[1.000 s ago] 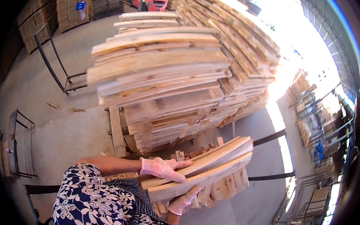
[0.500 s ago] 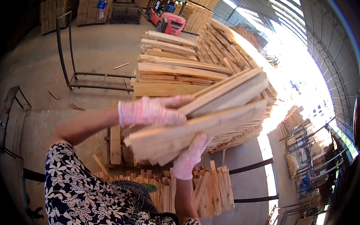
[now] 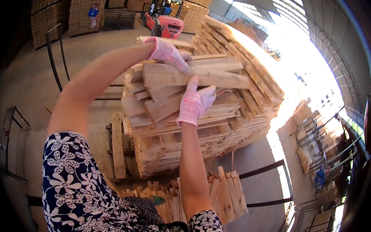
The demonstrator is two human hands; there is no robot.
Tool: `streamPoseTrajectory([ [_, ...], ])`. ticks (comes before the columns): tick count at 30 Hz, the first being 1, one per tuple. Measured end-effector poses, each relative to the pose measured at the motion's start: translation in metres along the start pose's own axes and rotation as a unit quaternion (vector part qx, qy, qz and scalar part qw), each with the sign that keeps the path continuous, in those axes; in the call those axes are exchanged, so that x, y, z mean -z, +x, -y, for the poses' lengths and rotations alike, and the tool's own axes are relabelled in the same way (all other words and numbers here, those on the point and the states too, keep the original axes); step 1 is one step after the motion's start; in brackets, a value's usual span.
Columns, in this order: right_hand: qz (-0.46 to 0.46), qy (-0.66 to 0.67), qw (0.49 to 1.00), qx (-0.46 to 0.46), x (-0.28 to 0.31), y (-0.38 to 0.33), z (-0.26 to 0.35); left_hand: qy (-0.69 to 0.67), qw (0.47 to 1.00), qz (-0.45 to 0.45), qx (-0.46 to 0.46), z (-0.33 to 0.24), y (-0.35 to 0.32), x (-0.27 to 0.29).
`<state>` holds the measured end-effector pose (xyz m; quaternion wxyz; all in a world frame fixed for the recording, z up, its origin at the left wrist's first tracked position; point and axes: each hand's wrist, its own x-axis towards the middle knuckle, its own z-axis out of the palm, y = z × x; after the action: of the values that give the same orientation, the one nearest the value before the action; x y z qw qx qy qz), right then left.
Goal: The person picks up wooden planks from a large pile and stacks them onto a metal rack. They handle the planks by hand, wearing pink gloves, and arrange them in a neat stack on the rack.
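A loose handful of pale wooden boards (image 3: 223,79) lies fanned out over the big lumber stack (image 3: 184,136) in front of me. My left hand (image 3: 171,56), in a pink and white knit glove, grips the boards from their far side, fingers bent over the top one. My right hand (image 3: 195,102), gloved alike, holds their near edge, its index finger laid against the top board. Several board ends stick out at the left below the top board. Whether the lowest boards rest on the stack, I cannot tell.
Short wood pieces (image 3: 223,195) stand upright close to my body, beside a black metal frame (image 3: 268,202). Another black frame (image 3: 52,58) stands left of the stack. A red forklift (image 3: 168,26) and tall board piles (image 3: 87,14) are at the back.
Both hands have carried the boards forward and up, away from my body, onto or just over the far part of the stack. The boards turned from slanting to nearly level across the view.
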<state>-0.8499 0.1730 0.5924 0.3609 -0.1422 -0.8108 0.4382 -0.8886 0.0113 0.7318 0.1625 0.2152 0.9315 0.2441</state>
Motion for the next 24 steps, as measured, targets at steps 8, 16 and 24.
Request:
streamPoseTrajectory([
  [8, -0.1, 0.019, 0.995, -0.002, -0.047, 0.006, 0.02, 0.103, 0.992, -0.058, 0.043, -0.002, 0.039, 0.026],
  [16, 0.179, 0.123, 0.975, 0.046, 0.025, 0.023, 0.013, 0.348, 0.915, -0.201, 0.02, -0.065, 0.053, -0.042],
  [24, 0.129, 0.021, 0.98, 0.149, 0.06, 0.001, -0.123, 0.41, 0.896, -0.17, 0.024, -0.072, 0.043, -0.054],
])
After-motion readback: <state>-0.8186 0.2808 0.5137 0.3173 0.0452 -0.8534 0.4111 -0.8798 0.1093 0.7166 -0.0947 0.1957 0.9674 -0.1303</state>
